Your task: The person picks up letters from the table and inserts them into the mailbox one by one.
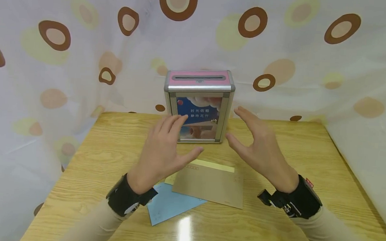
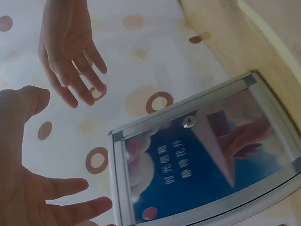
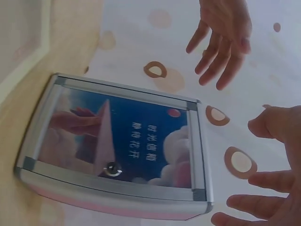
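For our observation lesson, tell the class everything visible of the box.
The box stands upright near the back of the table, facing the person. It has a silvery, metal-looking frame, grey corners and a pink top with a long grey-rimmed slot. The front panel carries white Chinese characters on blue, with clouds, and a round lock. It looks shut. Neither the left hand nor right hand touches it.

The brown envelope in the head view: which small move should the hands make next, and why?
Perhaps the right hand should lower to the right edge of the brown envelope and pinch it. Neither it nor the left hand holds anything, and this envelope lies on top of the yellow envelope and the blue envelope, with its right edge uncovered.
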`<control>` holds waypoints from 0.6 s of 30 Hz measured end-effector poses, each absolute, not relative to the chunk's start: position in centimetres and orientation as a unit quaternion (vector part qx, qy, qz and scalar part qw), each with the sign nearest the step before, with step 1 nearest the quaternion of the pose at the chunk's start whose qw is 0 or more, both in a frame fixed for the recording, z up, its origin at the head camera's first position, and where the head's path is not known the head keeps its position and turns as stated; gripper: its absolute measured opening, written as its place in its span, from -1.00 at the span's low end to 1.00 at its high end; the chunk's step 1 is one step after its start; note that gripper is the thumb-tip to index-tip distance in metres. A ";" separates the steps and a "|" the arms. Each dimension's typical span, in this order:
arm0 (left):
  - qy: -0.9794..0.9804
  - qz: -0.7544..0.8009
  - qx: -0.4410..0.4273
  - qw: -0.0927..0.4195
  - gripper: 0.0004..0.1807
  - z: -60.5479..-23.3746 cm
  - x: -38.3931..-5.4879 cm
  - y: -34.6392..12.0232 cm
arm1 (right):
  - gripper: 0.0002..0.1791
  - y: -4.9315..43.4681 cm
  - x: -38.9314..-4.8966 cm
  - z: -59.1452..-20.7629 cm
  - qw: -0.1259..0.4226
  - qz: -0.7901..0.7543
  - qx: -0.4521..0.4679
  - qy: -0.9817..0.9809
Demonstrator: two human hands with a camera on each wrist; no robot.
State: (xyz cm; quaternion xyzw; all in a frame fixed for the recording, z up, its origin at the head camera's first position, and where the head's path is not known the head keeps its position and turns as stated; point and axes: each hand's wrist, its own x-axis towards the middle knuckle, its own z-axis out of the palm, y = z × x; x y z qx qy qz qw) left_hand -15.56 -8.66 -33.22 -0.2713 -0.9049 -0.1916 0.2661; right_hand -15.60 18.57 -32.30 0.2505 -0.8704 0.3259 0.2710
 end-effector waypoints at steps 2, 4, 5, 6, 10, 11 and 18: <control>-0.922 -0.198 -0.252 0.216 0.01 -34.6 -14.7 -8.8 | -0.26 19.1 -14.7 -33.5 0.246 0.323 0.231 -0.884; -0.936 -0.214 -0.231 0.159 0.06 -35.8 -13.9 -8.9 | -0.23 19.7 -13.9 -34.5 0.219 0.322 0.212 -0.897; -0.940 -0.222 -0.220 0.134 0.07 -36.5 -13.6 -9.0 | -0.20 19.9 -13.7 -35.0 0.204 0.323 0.202 -0.902; -0.943 -0.231 -0.210 0.113 0.09 -37.1 -13.4 -9.1 | -0.17 20.2 -13.4 -35.4 0.189 0.322 0.190 -0.908; -0.952 -0.240 -0.176 0.067 0.15 -39.5 -12.6 -9.3 | -0.03 21.1 -12.6 -36.8 0.118 0.324 0.136 -0.929; -0.955 -0.236 -0.169 0.063 0.16 -40.0 -12.3 -9.4 | 0.01 21.3 -12.4 -37.2 0.106 0.318 0.126 -0.934; -0.973 -0.164 -0.157 0.027 0.27 -42.7 -11.0 -9.3 | 0.21 21.6 -11.0 -39.9 0.083 0.254 0.103 -0.958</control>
